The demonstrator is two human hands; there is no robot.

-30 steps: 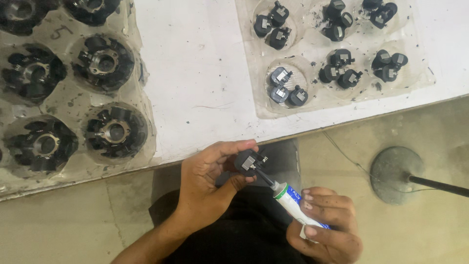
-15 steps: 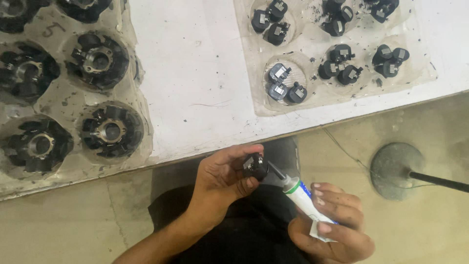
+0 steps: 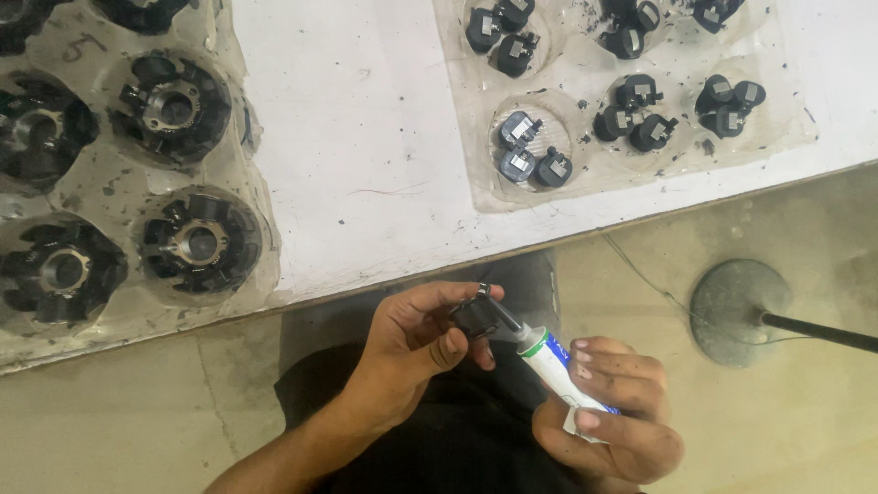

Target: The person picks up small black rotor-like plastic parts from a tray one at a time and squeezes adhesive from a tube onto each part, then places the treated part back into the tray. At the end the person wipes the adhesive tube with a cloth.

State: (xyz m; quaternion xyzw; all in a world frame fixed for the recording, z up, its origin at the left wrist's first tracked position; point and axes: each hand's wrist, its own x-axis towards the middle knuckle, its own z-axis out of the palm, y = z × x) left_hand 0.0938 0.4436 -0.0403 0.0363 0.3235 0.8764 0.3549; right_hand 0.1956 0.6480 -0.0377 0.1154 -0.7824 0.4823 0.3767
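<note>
Head view: my left hand (image 3: 407,343) pinches a small black part (image 3: 476,316) below the table (image 3: 366,137) edge; my right hand (image 3: 608,407) is closed round a white tube (image 3: 558,370), nozzle touching the part. Squeezing too hard could smear paste over my fingers; a loose pinch could drop the part.

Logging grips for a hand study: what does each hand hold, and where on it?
Left hand pinches a small black part by its sides; right hand grips a white tube around its lower body.
</note>
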